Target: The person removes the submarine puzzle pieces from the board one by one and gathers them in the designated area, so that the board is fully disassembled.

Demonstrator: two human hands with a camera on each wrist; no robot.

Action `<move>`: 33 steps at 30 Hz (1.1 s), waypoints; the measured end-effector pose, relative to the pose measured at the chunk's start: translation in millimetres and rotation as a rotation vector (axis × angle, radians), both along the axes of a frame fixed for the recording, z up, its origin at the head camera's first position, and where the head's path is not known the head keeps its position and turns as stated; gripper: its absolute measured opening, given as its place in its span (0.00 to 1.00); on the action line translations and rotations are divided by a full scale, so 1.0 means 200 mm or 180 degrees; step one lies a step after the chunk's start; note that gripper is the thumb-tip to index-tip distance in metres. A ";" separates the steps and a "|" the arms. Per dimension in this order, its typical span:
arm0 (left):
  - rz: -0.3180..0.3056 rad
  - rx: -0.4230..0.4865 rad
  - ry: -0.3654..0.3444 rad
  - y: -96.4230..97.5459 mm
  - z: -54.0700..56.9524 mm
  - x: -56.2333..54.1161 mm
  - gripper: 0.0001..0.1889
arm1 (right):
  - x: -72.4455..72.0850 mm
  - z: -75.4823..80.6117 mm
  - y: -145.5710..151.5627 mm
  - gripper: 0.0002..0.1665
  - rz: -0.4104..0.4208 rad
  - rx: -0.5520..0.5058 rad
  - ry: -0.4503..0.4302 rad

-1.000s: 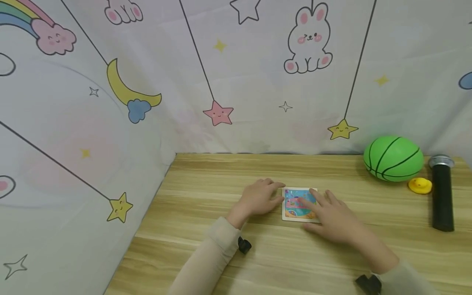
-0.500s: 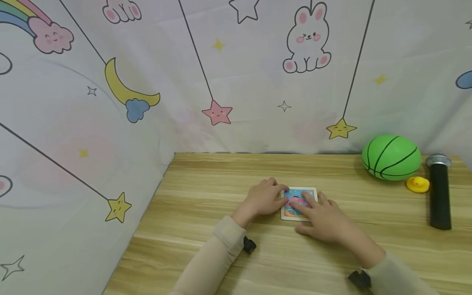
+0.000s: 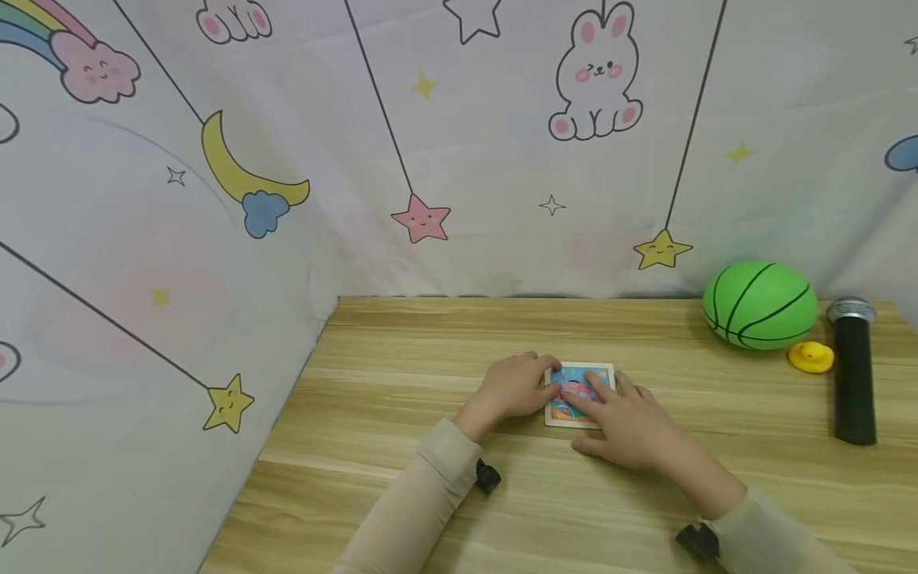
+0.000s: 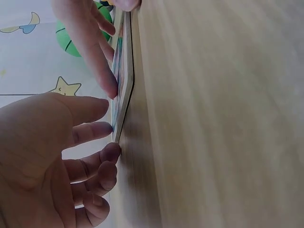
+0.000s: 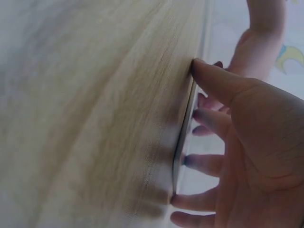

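A thin square picture board (image 3: 577, 374) with a pale border and a bright blue, pink and orange print lies flat on the table. My left hand (image 3: 515, 387) touches its left side; in the left wrist view two fingertips meet the face of the board (image 4: 124, 78) and another rests at its corner. My right hand (image 3: 631, 426) spreads over the right part, fingertips on the print, covering some of it. The right wrist view shows the right thumb (image 5: 209, 76) by the near edge and the other fingers spread along the board (image 5: 182, 142).
At the back right of the wooden table (image 3: 402, 343) stand a green ball (image 3: 762, 305) with black lines, a small yellow rubber duck (image 3: 812, 357) and a black microphone (image 3: 853, 375). A printed cloth (image 3: 488, 151) hangs behind and at the left.
My right hand has shifted left, farther over the board. My left hand has moved slightly right, so its fingertips now overlap the board's left edge.
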State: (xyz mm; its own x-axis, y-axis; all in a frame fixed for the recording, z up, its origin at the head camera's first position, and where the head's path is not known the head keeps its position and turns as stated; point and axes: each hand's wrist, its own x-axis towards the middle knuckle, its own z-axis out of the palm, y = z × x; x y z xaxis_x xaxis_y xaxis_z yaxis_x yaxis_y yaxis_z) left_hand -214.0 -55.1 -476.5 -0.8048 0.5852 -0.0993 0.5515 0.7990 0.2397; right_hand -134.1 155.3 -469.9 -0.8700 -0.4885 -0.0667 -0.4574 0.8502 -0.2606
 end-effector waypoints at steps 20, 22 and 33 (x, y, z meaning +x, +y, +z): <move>0.0210 0.0514 -0.0035 0.04 -0.02 -0.02 0.18 | -0.01 -0.01 0.00 0.42 0.0037 0.0043 0.0070; 0.0237 0.0491 -0.0062 0.04 -0.02 -0.03 0.18 | -0.01 -0.02 0.00 0.42 0.0040 0.0030 0.0061; 0.0240 0.0446 -0.0034 0.04 -0.04 -0.02 0.13 | -0.01 -0.03 0.00 0.42 0.0022 0.0006 0.0040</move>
